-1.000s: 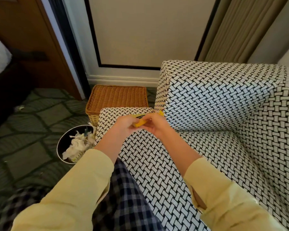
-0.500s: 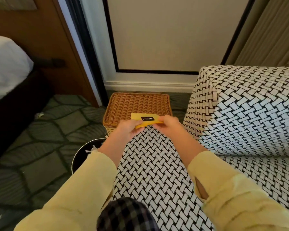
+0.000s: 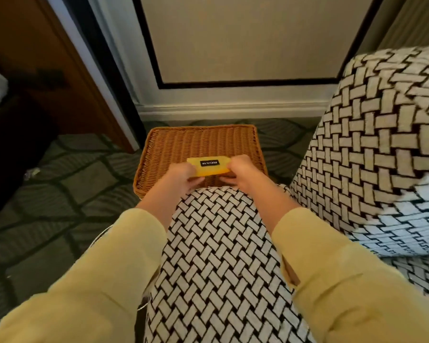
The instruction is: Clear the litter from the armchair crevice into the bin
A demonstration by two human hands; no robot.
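And the yellow packet (image 3: 209, 165) is out! A second ago both hands had it down at the seam where the armchair's cushion meets its side. Now they have carried it past the end of the patterned armrest (image 3: 208, 243), and it sits in the air over the wicker basket (image 3: 198, 142).

The left hand (image 3: 183, 175) pinches the packet's left end and the right hand (image 3: 240, 169) pinches its right end. Thumbs are on top with fingers curled beneath, and the packet is stretched flat with its black label facing up. Both hands are occupied, neither one spare.

So the dig looks done for this piece, and what's left is the drop. The bin (image 3: 101, 231) is not ahead of the hands. It sits back and to the left of them, almost wholly hidden under the left sleeve (image 3: 104, 280), with only a pale sliver of rim peeking out. The wicker basket right below the packet is probably not the target.

Expect a swing left and down, most likely with one hand letting go first. A flat, light packet could flutter wide onto the carpet (image 3: 67, 184), so a low release would be the safer call.
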